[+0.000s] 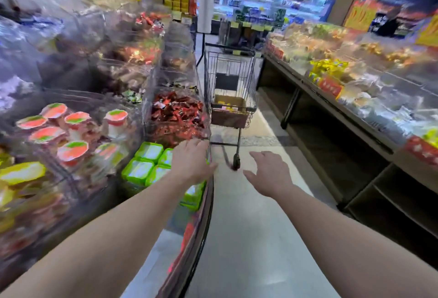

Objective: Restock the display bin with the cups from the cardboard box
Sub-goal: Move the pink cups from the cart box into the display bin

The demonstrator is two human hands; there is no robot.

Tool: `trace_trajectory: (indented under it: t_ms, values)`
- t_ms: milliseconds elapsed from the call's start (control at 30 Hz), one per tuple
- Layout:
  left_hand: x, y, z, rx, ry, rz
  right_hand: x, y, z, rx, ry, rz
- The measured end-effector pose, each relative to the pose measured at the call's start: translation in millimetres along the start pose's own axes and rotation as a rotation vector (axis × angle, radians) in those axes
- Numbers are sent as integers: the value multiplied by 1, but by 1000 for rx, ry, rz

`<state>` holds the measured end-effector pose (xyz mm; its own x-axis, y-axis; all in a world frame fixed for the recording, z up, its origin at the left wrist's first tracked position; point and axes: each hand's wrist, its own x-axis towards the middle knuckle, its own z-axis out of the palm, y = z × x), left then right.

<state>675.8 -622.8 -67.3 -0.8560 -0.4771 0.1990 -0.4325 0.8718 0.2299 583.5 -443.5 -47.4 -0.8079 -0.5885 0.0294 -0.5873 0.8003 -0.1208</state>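
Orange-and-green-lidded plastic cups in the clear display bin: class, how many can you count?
7 orange-and-green-lidded plastic cups: back, left, centre-back, centre, front, front right, raised right. Blur may hide others.

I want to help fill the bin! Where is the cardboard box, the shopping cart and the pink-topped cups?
cardboard box (pixel 229 114): head view, on its brown front wall.
shopping cart (pixel 231 65): head view, on its wire basket.
pink-topped cups (pixel 72 151): head view, on one cup's lid.
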Motion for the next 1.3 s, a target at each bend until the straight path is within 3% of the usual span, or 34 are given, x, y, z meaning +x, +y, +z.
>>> trace_trajectory:
  t_ms: [333, 833, 1167, 1300]
  values:
    - [162, 20, 41, -44, -45, -51, 188, 39, 16, 50, -53, -45]
    - [472, 108, 135, -50, -35, -156, 501, 185, 9, 53, -49, -154]
    - [671, 61, 200, -27, -61, -214, 724, 190, 54, 87, -78, -166]
    - [757, 28, 212, -72, -144, -249, 818, 195, 59, 187, -156, -135]
